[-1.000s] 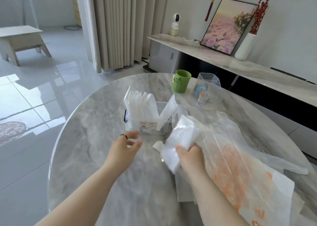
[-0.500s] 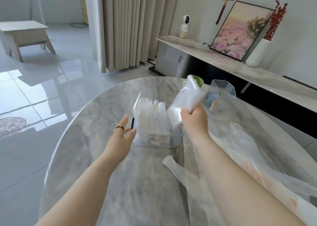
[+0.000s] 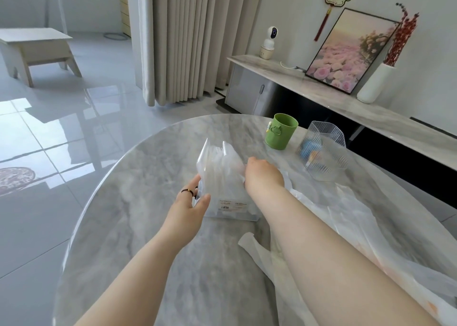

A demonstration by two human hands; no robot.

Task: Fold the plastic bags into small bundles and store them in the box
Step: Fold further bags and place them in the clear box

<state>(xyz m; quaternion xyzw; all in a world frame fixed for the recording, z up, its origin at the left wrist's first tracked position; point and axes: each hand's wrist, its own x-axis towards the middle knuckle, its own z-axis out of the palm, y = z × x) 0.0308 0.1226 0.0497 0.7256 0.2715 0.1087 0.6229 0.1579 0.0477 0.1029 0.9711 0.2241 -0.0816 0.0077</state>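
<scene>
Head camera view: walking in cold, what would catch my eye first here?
Two bare arms reach to a clear box stuffed with folded plastic bags at the round marble table's middle; the left hand steadies its side while the right hand presses in from above. A green cup stands behind, and loose bags sprawl on the right.

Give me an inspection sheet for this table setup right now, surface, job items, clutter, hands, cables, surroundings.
Surface: round marble table, bare on its left part.
Job's things: clear box packed with folded bags; loose plastic bags spread on the right.
Clutter: green cup and ribbed clear holder at the far edge.
Grippers: left hand open against the box's left side; right hand pressing into the box's right end, grip hidden.
Cables: white cable on the sideboard.
Surroundings: curtains, framed picture, white vase, small camera, wooden stool.
</scene>
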